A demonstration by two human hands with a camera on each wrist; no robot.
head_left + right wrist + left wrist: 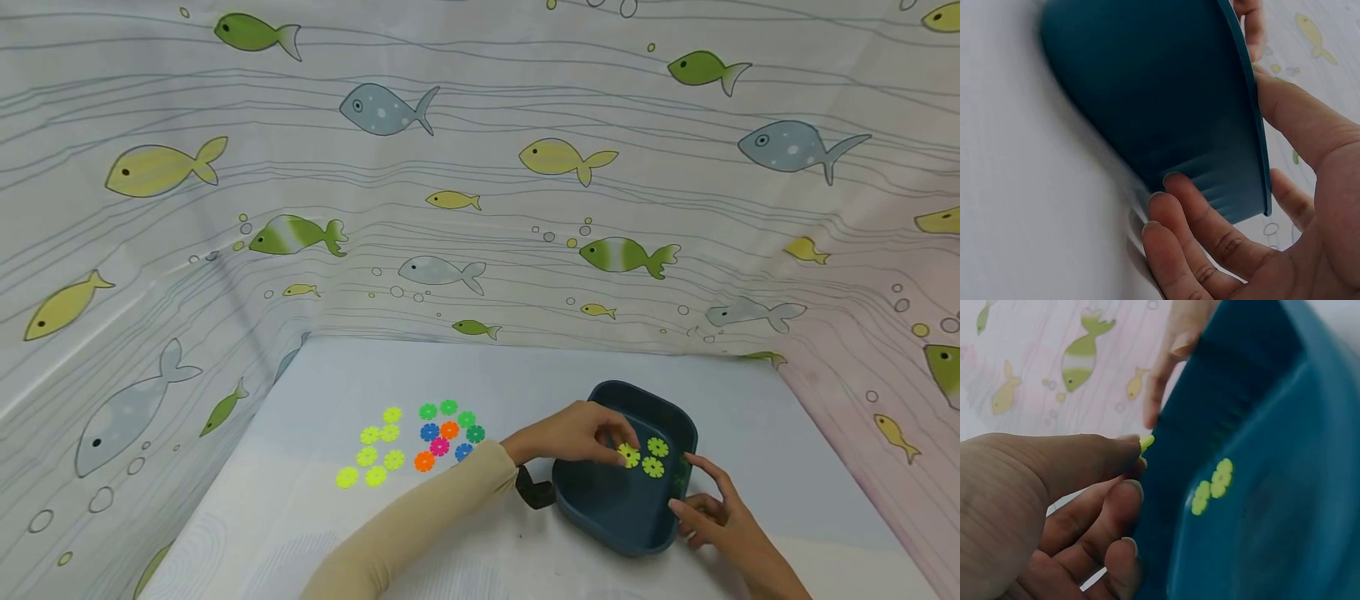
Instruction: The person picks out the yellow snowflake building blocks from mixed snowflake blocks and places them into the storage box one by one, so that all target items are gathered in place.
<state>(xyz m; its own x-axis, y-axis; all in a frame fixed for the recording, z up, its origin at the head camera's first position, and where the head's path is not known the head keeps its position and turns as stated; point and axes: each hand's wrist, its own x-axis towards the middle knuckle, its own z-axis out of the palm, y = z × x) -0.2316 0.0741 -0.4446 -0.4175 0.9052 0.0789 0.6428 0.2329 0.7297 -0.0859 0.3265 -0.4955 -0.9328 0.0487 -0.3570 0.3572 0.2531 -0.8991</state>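
My left hand is over a dark blue plastic basin, pinching a yellow-green notched plastic disc between thumb and fingertips. In the left wrist view the same disc peeks out past the thumb tip. Two more yellow-green discs lie on the basin floor, side by side. At the basin's right side my right hand grips its wall. The right wrist view shows the thumb at the rim and several fingers against the ribbed outer wall.
Left of the basin, several yellow-green discs lie loosely on the white table. Beside them is a group of green, blue, orange and pink discs, partly behind the left sleeve. Fish-patterned sheeting walls the table.
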